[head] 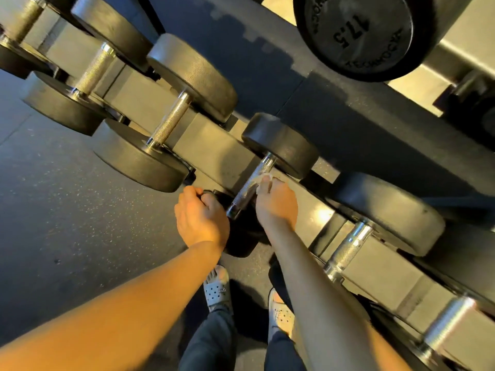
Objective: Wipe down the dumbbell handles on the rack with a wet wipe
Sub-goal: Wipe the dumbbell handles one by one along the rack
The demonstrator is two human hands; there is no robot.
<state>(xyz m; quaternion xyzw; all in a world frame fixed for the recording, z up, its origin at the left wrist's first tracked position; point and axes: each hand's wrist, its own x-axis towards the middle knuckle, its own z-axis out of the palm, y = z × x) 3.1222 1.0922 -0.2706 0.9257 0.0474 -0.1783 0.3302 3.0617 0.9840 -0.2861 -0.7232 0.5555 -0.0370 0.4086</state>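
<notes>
A small black dumbbell lies on the rack point(214, 153) in the middle of the view, its knurled chrome handle point(247, 188) running diagonally. My left hand point(201, 218) grips the dumbbell's near black head point(241, 236), fingers curled over its top. My right hand point(277, 203) pinches a white wet wipe point(261, 179) against the right side of that handle, near its far end. Most of the wipe is hidden under my fingers.
Larger dumbbells lie on the rack to the left point(171, 121) and right point(351, 245). An upper tier carries a big dumbbell marked 17.5 point(356, 33). Dark speckled rubber floor point(67, 210) spreads left. My feet in grey clogs point(217, 290) stand close to the rack's front.
</notes>
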